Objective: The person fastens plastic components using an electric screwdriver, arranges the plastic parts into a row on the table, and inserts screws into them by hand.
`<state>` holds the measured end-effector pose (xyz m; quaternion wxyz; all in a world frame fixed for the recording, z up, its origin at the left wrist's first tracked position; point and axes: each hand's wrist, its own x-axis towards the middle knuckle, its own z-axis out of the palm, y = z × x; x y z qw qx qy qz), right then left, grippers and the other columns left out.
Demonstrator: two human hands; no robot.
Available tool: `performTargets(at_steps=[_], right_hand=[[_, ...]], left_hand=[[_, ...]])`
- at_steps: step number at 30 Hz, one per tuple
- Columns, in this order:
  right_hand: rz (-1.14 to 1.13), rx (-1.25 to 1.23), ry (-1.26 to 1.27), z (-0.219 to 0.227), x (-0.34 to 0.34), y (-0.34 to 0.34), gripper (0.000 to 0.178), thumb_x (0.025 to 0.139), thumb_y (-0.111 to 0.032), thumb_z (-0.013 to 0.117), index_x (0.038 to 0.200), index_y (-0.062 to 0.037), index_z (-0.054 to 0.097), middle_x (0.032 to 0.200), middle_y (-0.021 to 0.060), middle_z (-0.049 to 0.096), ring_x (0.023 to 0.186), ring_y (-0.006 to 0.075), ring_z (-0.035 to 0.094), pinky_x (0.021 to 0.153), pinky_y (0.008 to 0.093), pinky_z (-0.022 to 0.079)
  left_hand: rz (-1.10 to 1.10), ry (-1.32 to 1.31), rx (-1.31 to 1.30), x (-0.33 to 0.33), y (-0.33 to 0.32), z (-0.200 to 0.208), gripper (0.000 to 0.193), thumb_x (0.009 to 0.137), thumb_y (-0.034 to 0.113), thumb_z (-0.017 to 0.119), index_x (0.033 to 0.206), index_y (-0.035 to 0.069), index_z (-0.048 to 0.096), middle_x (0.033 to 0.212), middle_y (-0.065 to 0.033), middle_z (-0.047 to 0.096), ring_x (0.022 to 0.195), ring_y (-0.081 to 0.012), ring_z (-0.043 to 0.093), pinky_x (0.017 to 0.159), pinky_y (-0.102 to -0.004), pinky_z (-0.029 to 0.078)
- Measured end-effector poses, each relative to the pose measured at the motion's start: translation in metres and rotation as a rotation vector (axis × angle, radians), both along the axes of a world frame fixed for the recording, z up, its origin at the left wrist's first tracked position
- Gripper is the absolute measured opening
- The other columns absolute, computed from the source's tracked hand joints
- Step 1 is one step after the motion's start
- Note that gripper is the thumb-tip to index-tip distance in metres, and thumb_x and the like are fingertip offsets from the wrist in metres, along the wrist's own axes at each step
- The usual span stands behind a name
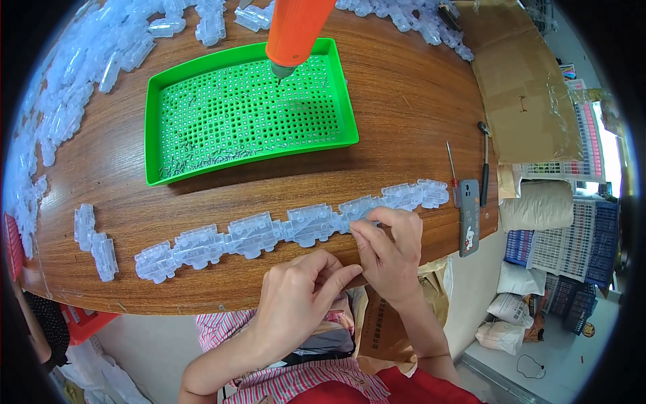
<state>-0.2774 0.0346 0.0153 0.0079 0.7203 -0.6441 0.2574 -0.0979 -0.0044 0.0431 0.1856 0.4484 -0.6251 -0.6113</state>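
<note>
A row of clear plastic train-shaped pieces curves across the wooden table in front of me. My right hand is at the right half of the row, its thumb and index finger pinched against a clear piece. Whatever lies between those fingertips is too small to make out. Nearer the table's front edge, my left hand has its fingers curled and its thumb and index pressed together; their contents are hidden. Beyond the row stands a green perforated tray with many small screws, and an orange electric screwdriver hangs tip-down over it.
Heaps of clear plastic pieces cover the far left. Two joined pieces lie left of the row. At right are a screwdriver, a black-handled tool, a phone and cardboard. A person's arm shows at lower left.
</note>
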Motion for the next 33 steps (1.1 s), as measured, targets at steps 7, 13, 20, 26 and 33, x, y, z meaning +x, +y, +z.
performTargets(at_steps=[7,13,20,26,33], right_hand=[[-0.097,0.068,-0.137,0.004,-0.013,0.003,0.028,0.083,-0.002,0.066,0.11,-0.0071,0.069,0.107,0.0059,0.061,0.091,0.0259,0.055,0.082,0.0363,0.042],[-0.348,0.119,-0.079,0.018,-0.066,0.012,0.056,0.082,0.005,0.053,0.137,-0.0055,0.052,0.136,0.0137,0.053,0.128,0.0328,0.042,0.109,0.0433,0.03],[-0.284,0.193,-0.182,0.012,-0.097,0.018,0.053,0.09,-0.015,0.059,0.141,-0.0124,0.05,0.153,0.0114,0.036,0.143,0.0352,0.025,0.116,0.0495,0.015],[-0.188,0.237,-0.074,-0.01,-0.1,0.013,0.05,0.092,-0.047,0.062,0.137,-0.0241,0.058,0.151,0.0101,0.039,0.143,0.0364,0.024,0.113,0.0543,0.017],[-0.145,0.251,-0.128,-0.003,-0.105,0.014,0.044,0.089,-0.043,0.067,0.124,-0.0166,0.063,0.14,0.0087,0.048,0.138,0.0337,0.031,0.11,0.0518,0.021]], left_hand=[[0.158,0.76,0.086,0.021,-0.005,0.041,0.011,0.096,0.005,0.052,0.087,0.003,0.059,0.078,-0.0113,0.066,0.068,-0.0235,0.064,0.064,-0.0327,0.052],[-0.044,1.374,0.127,0.083,-0.018,0.093,0.004,0.097,0.011,0.057,0.093,0.009,0.054,0.092,-0.0084,0.07,0.086,-0.0224,0.068,0.076,-0.0331,0.055],[-0.078,1.376,-0.274,0.075,-0.004,0.086,0.028,0.095,0.029,0.064,0.112,0.012,0.05,0.111,-0.009,0.068,0.105,-0.027,0.068,0.09,-0.039,0.054],[-0.232,-0.178,-0.96,-0.034,-0.031,0.039,0.059,0.074,0.03,0.082,0.122,0.004,0.06,0.119,-0.0131,0.061,0.113,-0.0357,0.052,0.097,-0.0477,0.04],[-0.312,-0.345,-0.956,-0.058,-0.041,-0.015,0.065,0.075,0.023,0.079,0.131,0.008,0.052,0.115,-0.0108,0.061,0.111,-0.03,0.053,0.093,-0.0449,0.039]])
